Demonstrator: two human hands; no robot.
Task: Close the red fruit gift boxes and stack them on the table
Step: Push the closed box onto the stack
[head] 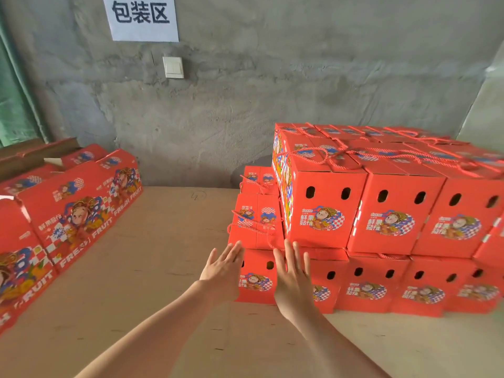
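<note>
A two-layer stack of closed red fruit gift boxes [392,222] with rope handles fills the right side of the cardboard-covered table [163,268]. Its leftmost bottom box [257,266] stands in front of me with nothing on top of it. My left hand [222,271] is open, fingers straight, at that box's left front corner. My right hand [293,279] is open too, fingers straight, in front of the box's right side. Whether either palm touches the box is unclear. Neither hand holds anything.
More red gift boxes [68,214] lie in a row along the table's left edge, some with open flaps. A grey concrete wall [245,105] stands behind, carrying a white paper sign [141,17] and a light switch [173,67].
</note>
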